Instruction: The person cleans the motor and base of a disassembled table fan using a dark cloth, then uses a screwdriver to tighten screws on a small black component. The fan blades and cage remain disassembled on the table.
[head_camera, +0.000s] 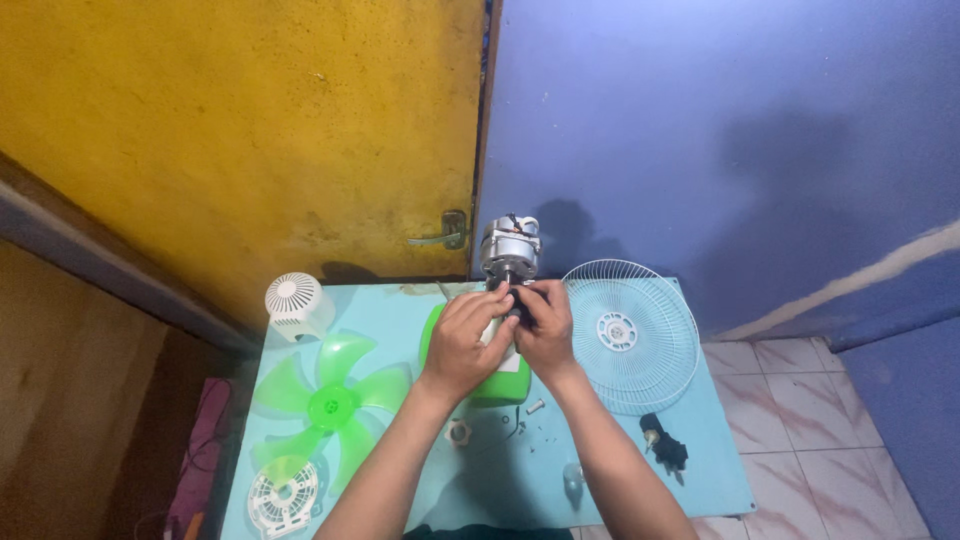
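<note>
A bare fan motor (509, 247), grey metal with copper windings, stands upright on a green fan base (432, 335) at the back of the light blue table (700, 470). My left hand (468, 338) and my right hand (546, 322) meet just below the motor, fingertips pinched on a small dark part at its shaft. What the fingers grip is mostly hidden by the hands.
A green fan blade (330, 405) lies at left, a white rear motor cover (296, 303) behind it and a round white piece (283, 495) at the front left. A white wire guard (630, 335) lies at right. A black part (664, 445), a white nut (458, 433) and loose screws (536, 407) sit near the front.
</note>
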